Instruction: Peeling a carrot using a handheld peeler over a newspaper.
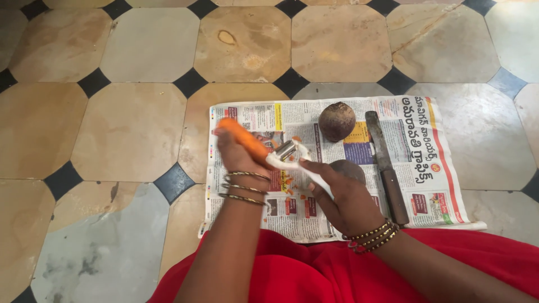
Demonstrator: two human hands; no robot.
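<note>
Carrot [242, 138] sits clamped in my left hand [238, 157]; my right hand [342, 196] grips the white peeler [292, 157] against it. Few peelings lie on the newspaper [337, 224]; both beetroots [337, 121] there remain unpeeled.

Probably a home floor: octagonal stone tiles [129, 132] with black insets filled the frame; newspaper [443, 168] spread centre-right as worktop.

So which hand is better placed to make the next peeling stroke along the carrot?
The right hand, probably. It already grips the white peeler, whose blade sits against the carrot. The left hand is closed around the carrot, holding it up over the newspaper.
</note>
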